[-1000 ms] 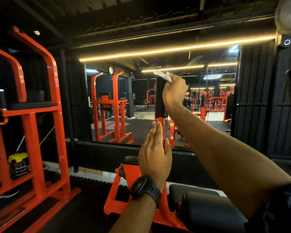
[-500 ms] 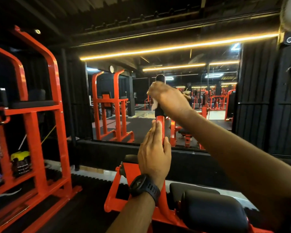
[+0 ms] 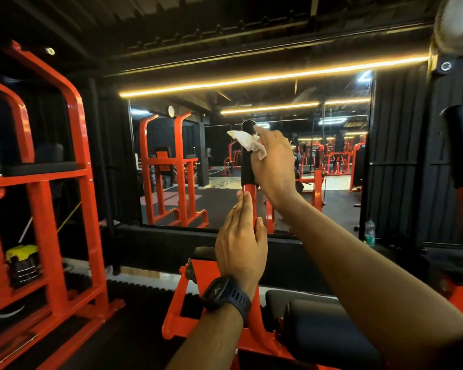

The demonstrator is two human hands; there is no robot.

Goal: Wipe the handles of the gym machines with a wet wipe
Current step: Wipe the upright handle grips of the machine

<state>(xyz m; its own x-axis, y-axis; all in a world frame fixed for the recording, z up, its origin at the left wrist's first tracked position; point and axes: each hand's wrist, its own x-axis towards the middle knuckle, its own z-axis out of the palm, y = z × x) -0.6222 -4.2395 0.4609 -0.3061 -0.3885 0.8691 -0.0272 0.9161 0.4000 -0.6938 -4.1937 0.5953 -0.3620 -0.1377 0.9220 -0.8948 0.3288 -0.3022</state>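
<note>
At the far left stands an orange machine frame [image 3: 72,182], with a yellow-lidded canister [image 3: 22,259] low behind its bars. Further in, a wall mirror [image 3: 171,169] reflects more orange equipment.

Near the middle, the left hand [image 3: 241,247], with a black watch [image 3: 226,293] on its wrist, rests against the orange upright bar [image 3: 253,201]. Its fingers [image 3: 242,209] are straight and pressed together along the bar's left side, and the thumb lies on the right side.

Above it, the bar ends in a black handle grip [image 3: 247,156]. The white wet wipe [image 3: 247,141] lies crumpled against the upper part of that grip, held there by the right hand [image 3: 274,166]. That hand's fingers curl over the wipe, and the index finger reaches up to the top of the grip.

Below the right forearm lies a black pad [image 3: 318,324]. Further right, a water bottle [image 3: 369,232] stands by the dark wall, and a second black handle [image 3: 457,145] rises at the far edge.
</note>
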